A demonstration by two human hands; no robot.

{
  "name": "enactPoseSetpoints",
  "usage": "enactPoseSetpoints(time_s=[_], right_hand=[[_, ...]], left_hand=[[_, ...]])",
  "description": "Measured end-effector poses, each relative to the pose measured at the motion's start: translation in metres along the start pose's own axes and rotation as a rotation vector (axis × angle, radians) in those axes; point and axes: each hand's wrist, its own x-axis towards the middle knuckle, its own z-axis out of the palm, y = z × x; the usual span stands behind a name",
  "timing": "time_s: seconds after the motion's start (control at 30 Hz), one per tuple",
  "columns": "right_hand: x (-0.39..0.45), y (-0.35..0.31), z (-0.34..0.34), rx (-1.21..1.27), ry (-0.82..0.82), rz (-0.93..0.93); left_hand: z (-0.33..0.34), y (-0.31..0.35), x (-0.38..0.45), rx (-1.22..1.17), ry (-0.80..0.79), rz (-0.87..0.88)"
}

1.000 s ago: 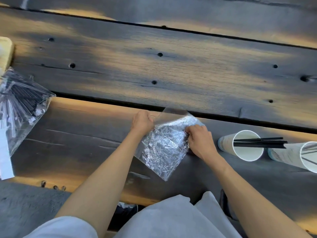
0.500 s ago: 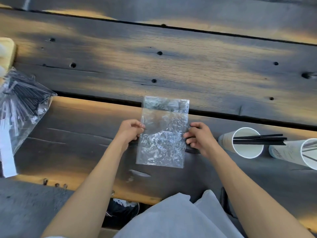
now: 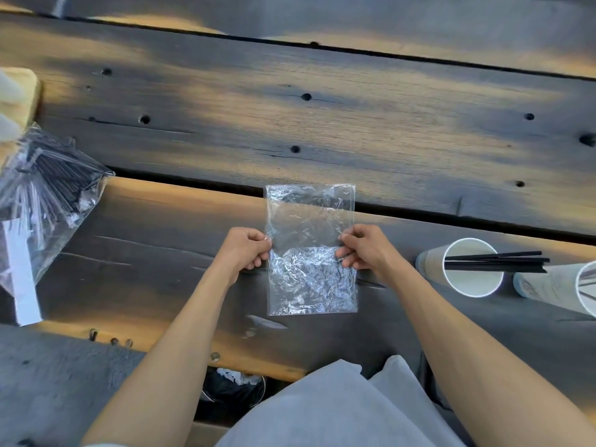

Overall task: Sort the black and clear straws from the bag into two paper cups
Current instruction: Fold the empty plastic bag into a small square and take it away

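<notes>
Both hands hold a crinkled clear bag [image 3: 311,253] flat and upright over the near plank of the wooden table [image 3: 354,130]. Left hand [image 3: 246,250] pinches the bag's left edge, fingers curled round it; right hand [image 3: 362,248] pinches the right edge the same way. The bag looks empty, no straws visible inside, only creases.

Two paper cups lie on their sides at right, mouths toward the camera. The nearer paper cup [image 3: 432,262] holds a bundle of black straws [image 3: 496,262] sticking out to the right. The second paper cup [image 3: 548,285], just beside it at the frame edge, is partly cut off; a few thin straws [image 3: 588,280] show in its mouth, colour hard to tell.

Far left: a second clear bag [image 3: 48,188] lies on the table, holding black and clear straws mixed, with a white label strip [image 3: 22,279] at its near end.
</notes>
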Motion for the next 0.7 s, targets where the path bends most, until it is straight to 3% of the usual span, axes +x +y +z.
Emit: enactPoseSetpoints(time_s=[0.43, 0.7], right_hand=[[0.008, 0.007, -0.007, -0.007, 0.005, -0.002], [0.007, 0.012, -0.005, 0.158, 0.079, -0.001]], left_hand=[[0.001, 0.007, 0.007, -0.143, -0.136, -0.133], [0.002, -0.001, 0.004, -0.147, -0.153, -0.100]])
